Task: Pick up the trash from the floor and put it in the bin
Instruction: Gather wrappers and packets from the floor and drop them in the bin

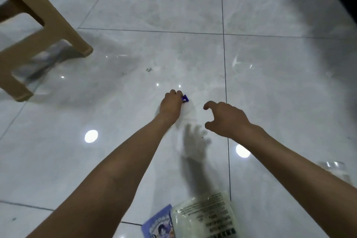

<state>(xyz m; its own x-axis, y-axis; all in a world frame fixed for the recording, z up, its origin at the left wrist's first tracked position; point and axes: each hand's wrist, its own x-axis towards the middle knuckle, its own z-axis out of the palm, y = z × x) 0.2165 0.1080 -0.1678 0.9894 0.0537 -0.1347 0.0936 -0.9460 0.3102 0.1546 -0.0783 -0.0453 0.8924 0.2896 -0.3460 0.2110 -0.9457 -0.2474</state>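
Blue and small, the wrapper (184, 98) lies low on the glossy floor (270, 83), and the left hand (171, 105) has its fingers curled down over it, pinching it so a flat scrap can be lifted off smooth tile. The right hand (225, 117) hovers just beside it, fingers loosely bent and holding nothing, likely kept free for balance or the next piece. More trash waits near the person: a white plastic bag (204, 216) and a purple packet (160, 224) touching it. No bin is in view; a tan stool (44, 33) stands at far left
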